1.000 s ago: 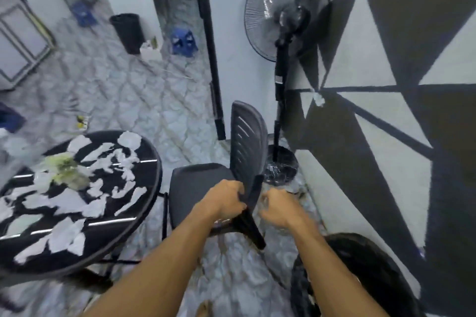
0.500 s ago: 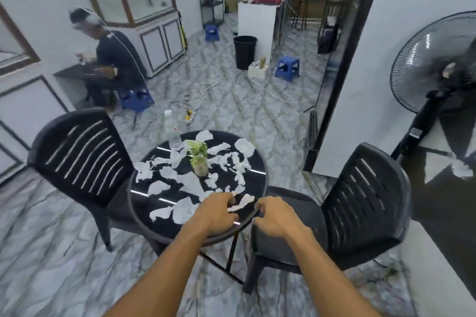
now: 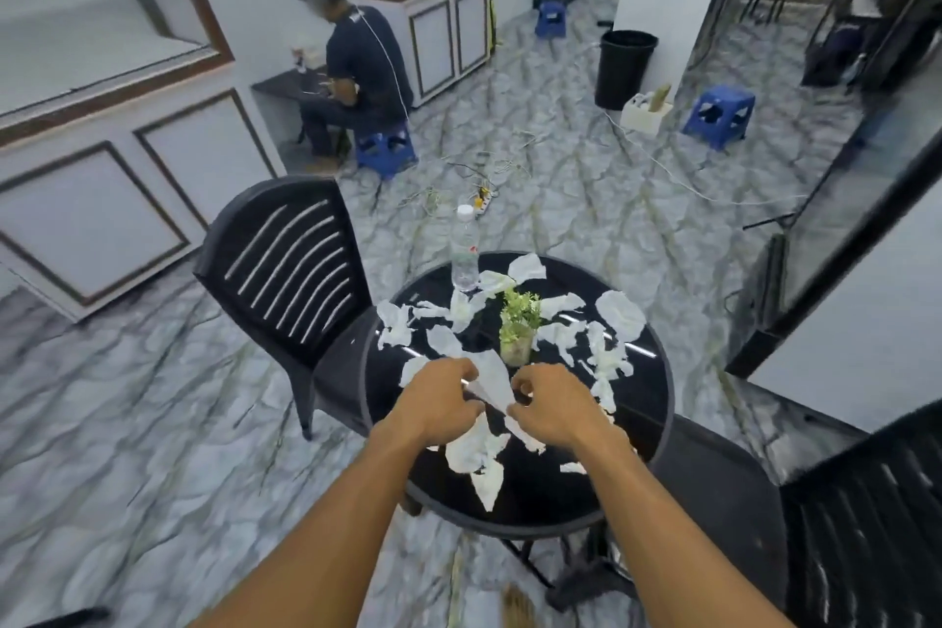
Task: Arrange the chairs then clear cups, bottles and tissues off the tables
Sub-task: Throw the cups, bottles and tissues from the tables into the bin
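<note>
A round black table (image 3: 647, 428) is strewn with several torn white tissues (image 3: 619, 314). Both my hands hover over its near half. My left hand (image 3: 438, 400) and my right hand (image 3: 553, 405) have curled fingers that pinch one large white tissue (image 3: 492, 380) stretched between them. A clear plastic bottle (image 3: 465, 247) stands upright at the table's far edge. A small green plant in a glass pot (image 3: 519, 326) sits in the middle. One black slatted chair (image 3: 290, 270) stands at the table's left, another black chair (image 3: 866, 515) at the right.
A person sits on a blue stool (image 3: 385, 148) at the back left. A black bin (image 3: 624, 66) stands by a white counter, with a white box and another blue stool (image 3: 718, 115) near it. Cables and a power strip (image 3: 484, 194) lie on the marble floor beyond the table.
My hands left the chair's backrest, my view swung to the table, and both hands reached over it and took hold of a tissue.
</note>
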{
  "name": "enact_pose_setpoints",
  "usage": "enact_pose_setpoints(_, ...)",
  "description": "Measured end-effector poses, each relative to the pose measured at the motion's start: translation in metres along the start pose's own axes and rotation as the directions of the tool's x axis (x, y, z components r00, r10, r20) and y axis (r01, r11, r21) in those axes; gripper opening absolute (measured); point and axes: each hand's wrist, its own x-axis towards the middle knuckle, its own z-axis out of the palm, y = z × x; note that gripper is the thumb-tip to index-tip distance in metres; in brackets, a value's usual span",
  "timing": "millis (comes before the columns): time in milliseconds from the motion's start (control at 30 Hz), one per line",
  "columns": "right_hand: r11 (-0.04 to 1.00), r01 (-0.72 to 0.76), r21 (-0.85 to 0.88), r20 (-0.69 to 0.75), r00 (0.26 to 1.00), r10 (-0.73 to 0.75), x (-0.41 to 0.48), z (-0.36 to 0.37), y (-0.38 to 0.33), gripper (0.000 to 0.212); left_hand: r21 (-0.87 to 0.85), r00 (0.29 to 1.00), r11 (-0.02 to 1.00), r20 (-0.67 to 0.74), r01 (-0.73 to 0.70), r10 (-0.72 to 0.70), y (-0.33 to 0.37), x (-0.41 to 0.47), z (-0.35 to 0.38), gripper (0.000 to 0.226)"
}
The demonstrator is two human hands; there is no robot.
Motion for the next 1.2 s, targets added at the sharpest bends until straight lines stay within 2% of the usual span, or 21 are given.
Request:
enact_pose_setpoints(200,0.995,0.1,0.032,-0.019,0.995,-0.099,0.089,-0.026,-0.013,0.032,0.011,0.995,0.997,-0.055,0.079,-0.078,-0.006,0.065,-0.035,0.051)
enact_pose_setpoints(367,0.995,0.098,0.03,-0.038,0.995,-0.097,0.148,-0.049,-0.017,0.028,-0.064,0.988,0.992,-0.104,0.107,-0.114,-0.008,0.119,-0.056,0.053)
enact_pose_setpoints(467,0.996,0.081,0.037,-0.069,0.994,-0.079,0.182,-0.054,-0.016,0.029,-0.085,0.982,0.994,-0.166,0.075,-0.088,-0.013,0.155,-0.067,0.054)
enact_pose_setpoints(600,1.0,0.008,0.015,-0.014,1.0,-0.008,0.235,-0.063,-0.012,0.042,-0.1,0.98,0.994,-0.188,0.05,-0.068,-0.024,0.212,-0.083,0.06)
enact_pose_setpoints(733,0.998,-0.057,-0.017,-0.043,0.997,0.057,0.281,-0.066,-0.02,0.039,-0.084,0.986,0.996,-0.156,0.039,-0.052,-0.039,0.27,-0.096,0.078)
enact_pose_setpoints(867,0.991,-0.134,-0.003,-0.034,0.99,0.134,0.309,-0.051,-0.026,0.042,-0.141,0.99,0.988,-0.122,0.057,-0.075,-0.053,0.313,-0.096,0.088)
enact_pose_setpoints(933,0.986,-0.169,0.0,-0.031,0.985,0.169,0.312,-0.044,-0.024,0.045,-0.168,0.994,0.984,-0.081,0.06,-0.074,-0.058,0.327,-0.088,0.084)
enact_pose_setpoints(1033,0.972,-0.232,0.03,-0.032,0.972,0.233,0.307,-0.037,-0.016,0.045,-0.234,0.997,0.972,-0.064,0.034,-0.05,-0.059,0.335,-0.076,0.067)
enact_pose_setpoints(1200,0.948,-0.301,0.102,-0.109,0.944,0.311,0.29,-0.049,0.002,0.041,-0.332,0.99,0.941,-0.137,-0.063,0.018,-0.043,0.337,-0.073,0.069)
